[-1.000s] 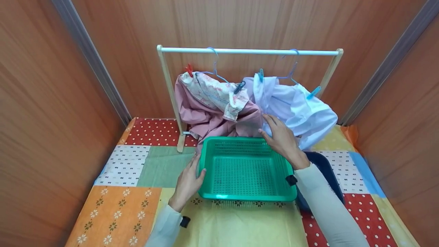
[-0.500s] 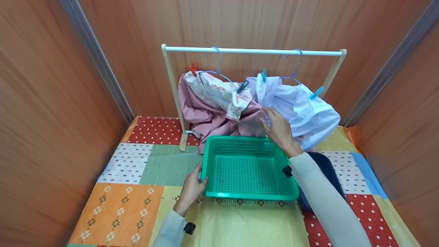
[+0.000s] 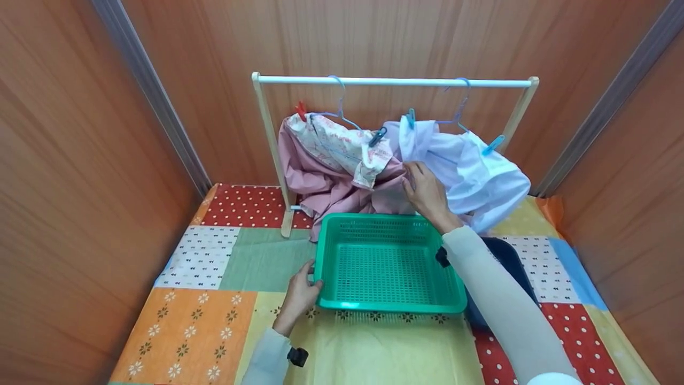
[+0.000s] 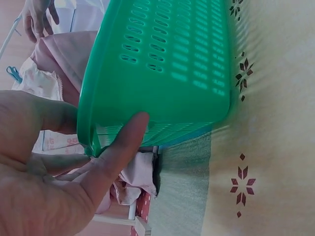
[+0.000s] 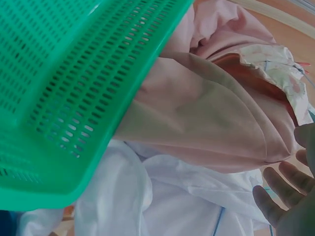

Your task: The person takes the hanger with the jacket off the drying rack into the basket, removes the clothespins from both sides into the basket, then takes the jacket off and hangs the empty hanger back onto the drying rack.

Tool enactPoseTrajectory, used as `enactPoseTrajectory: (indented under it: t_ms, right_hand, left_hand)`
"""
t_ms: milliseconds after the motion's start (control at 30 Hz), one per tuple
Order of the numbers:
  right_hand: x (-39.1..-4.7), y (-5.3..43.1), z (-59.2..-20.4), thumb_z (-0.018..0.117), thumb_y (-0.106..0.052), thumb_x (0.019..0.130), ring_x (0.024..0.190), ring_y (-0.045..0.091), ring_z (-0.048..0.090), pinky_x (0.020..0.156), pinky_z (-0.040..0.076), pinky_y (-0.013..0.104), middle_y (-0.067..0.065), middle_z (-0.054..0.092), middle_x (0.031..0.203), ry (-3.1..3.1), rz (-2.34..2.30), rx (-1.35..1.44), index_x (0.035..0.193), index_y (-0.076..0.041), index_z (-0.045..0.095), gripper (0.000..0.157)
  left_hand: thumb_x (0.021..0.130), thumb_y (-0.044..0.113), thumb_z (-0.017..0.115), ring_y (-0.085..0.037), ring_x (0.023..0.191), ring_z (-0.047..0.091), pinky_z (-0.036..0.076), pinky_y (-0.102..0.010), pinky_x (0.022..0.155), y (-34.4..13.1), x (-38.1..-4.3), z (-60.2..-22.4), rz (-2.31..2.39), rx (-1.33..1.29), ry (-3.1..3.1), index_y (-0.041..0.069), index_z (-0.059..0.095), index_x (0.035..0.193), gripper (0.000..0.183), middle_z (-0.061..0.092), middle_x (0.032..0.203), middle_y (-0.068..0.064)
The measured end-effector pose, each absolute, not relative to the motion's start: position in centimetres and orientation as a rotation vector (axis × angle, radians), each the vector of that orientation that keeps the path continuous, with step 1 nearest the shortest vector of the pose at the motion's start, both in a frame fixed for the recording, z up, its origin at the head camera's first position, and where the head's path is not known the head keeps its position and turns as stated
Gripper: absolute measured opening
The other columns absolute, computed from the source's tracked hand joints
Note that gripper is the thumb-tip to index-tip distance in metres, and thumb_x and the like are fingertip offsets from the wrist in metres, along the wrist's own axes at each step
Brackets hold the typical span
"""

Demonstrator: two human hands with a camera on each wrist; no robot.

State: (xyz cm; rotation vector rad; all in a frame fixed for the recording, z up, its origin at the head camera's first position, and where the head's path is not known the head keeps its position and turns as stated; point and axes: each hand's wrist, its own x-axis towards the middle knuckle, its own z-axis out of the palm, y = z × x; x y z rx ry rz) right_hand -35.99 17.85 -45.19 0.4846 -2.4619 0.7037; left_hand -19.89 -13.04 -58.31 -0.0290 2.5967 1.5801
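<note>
A green perforated plastic basket [image 3: 382, 272] sits on the patterned cloth in the head view. My left hand [image 3: 301, 294] holds its left rim near the front corner; in the left wrist view the thumb and fingers [image 4: 125, 135] lie on both sides of the rim. Beyond the basket, my right hand [image 3: 427, 192] is at the edge of a pink garment [image 3: 326, 182] with a white floral part. Its thumb and index fingertips pinch the garment's edge, while the other fingers [image 5: 270, 204] are spread below it in the right wrist view. White garments [image 3: 470, 166] hang just to the right.
A small rack with a white rail [image 3: 395, 82] stands at the back, carrying two hangers. Clothespins hold the clothes: a red one [image 3: 301, 110], a dark one [image 3: 378, 137], and blue ones [image 3: 492, 145]. A dark navy tray [image 3: 510, 267] lies right of the basket, partly under my forearm.
My right hand has moved up and left to the pink garment's edge, which shifts slightly left. My left hand has slid toward the basket's front corner, its fingers more bent.
</note>
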Motion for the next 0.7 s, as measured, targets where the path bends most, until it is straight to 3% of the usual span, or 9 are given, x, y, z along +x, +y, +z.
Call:
enactPoseTrajectory:
  t_ms: [267,500,700]
  right_hand:
    - [-37.5,17.1,-44.6,0.055,-0.015,0.098,0.107,0.037,0.064,0.088,0.051,0.052,0.017,0.064,0.123,-2.468,0.742,0.466,0.128,-0.005,0.061,0.033]
    - [-38.6,16.2,-43.8,0.048,-0.018,0.103,0.113,0.038,0.062,0.097,0.048,0.051,0.02,0.066,0.121,-2.595,0.784,0.466,0.125,-0.001,0.063,0.031]
    - [-39.4,15.2,-43.3,0.045,-0.022,0.105,0.086,0.035,0.064,0.079,0.048,0.046,0.018,0.068,0.093,-2.627,0.93,0.425,0.104,-0.003,0.066,0.028]
  left_hand:
    - [0.095,0.005,0.055,-0.03,0.103,0.065,0.055,-0.046,0.086,-12.9,-19.9,-58.7,1.654,-0.076,2.549,-0.003,0.035,0.148,0.057,0.056,0.126,-0.023]
    - [0.096,0.004,0.055,-0.034,0.105,0.065,0.055,-0.047,0.085,-12.9,-19.8,-58.8,1.647,-0.064,2.555,-0.004,0.032,0.149,0.058,0.057,0.125,-0.024]
    - [0.097,0.006,0.055,-0.034,0.106,0.065,0.055,-0.046,0.084,-12.7,-19.8,-58.7,1.659,-0.078,2.544,-0.003,0.032,0.15,0.059,0.056,0.127,-0.024]
